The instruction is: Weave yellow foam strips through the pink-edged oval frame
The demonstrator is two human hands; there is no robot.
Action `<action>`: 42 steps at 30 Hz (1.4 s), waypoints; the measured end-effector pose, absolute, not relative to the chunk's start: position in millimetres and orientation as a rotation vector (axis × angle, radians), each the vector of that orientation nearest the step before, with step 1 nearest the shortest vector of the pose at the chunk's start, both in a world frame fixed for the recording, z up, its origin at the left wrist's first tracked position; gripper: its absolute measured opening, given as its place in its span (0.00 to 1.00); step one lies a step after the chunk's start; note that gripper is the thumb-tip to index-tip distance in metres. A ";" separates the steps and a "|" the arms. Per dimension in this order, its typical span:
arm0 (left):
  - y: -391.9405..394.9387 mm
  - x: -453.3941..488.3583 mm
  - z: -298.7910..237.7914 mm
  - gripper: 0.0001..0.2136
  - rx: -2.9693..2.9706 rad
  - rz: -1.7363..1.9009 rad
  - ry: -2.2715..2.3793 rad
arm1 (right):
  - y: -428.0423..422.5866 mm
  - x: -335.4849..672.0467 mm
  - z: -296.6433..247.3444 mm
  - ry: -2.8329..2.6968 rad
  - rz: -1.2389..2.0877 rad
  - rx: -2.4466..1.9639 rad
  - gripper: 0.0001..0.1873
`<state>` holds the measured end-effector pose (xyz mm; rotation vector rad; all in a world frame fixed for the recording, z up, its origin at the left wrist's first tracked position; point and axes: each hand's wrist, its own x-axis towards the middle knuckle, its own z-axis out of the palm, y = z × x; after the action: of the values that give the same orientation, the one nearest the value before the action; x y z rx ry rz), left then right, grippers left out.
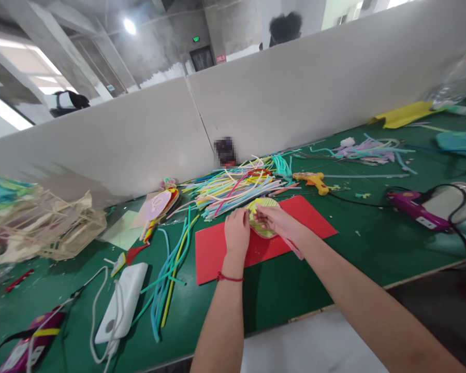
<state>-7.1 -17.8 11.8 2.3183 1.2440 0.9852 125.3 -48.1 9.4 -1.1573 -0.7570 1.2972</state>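
Observation:
A red sheet of card (213, 251) lies on the green table in front of me. Over it is a round, flat craft piece (270, 231) with yellow-green stripes and a pale pink rim. My left hand (237, 225) is closed at the left edge of this piece, its fingertips partly hidden. From the right, my right hand (278, 220) reaches over the piece, fingers curled in a pinch on a small yellow strip (253, 205) near its upper left edge. A pink strip (296, 250) shows under my right wrist.
Behind the card lies a heap of coloured pipe cleaners (233, 191), with a yellow glue gun (314, 181) to its right. Left are loose pipe cleaners (169, 274), a white power bank (122, 300) and a wooden stick model (62, 228). A purple tool (421, 210) lies right.

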 end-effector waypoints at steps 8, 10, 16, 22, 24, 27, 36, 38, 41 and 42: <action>-17.2 -6.8 10.7 0.08 2.490 0.943 1.238 | -45.0 122.8 4.4 -0.802 1.266 -1.133 0.12; -17.3 -7.0 10.9 0.08 2.483 0.941 1.231 | -43.1 121.5 0.9 -0.852 1.206 -1.137 0.12; -16.3 -7.2 8.4 0.09 2.360 0.983 1.201 | -46.0 119.7 1.0 -1.055 0.987 -1.141 0.09; -16.8 -6.4 7.4 0.09 2.194 1.040 1.185 | -49.9 119.5 4.3 -1.107 0.805 -1.195 0.06; -18.3 -5.3 9.1 0.09 2.139 1.057 1.178 | -48.7 117.8 3.1 -1.074 0.785 -1.205 0.07; -20.0 -3.8 11.5 0.09 2.052 1.083 1.173 | -46.9 114.6 2.2 -1.031 0.809 -1.208 0.09; -17.3 -2.0 10.5 0.09 1.853 1.150 1.128 | -47.7 109.3 5.5 -0.968 0.907 -1.164 0.11; -16.6 -2.5 10.3 0.09 1.831 1.158 1.112 | -47.7 109.0 5.1 -0.980 0.909 -1.156 0.09; -15.4 -3.9 10.7 0.10 1.815 1.156 1.100 | -48.2 109.7 4.8 -1.012 0.893 -1.143 0.08; -15.1 -4.4 11.0 0.09 1.812 1.153 1.098 | -48.5 110.4 5.0 -1.025 0.886 -1.138 0.08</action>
<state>-4.4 -15.1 11.0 1.8119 1.0977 1.1532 110.4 -48.5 5.0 -1.1376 -1.0248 0.8859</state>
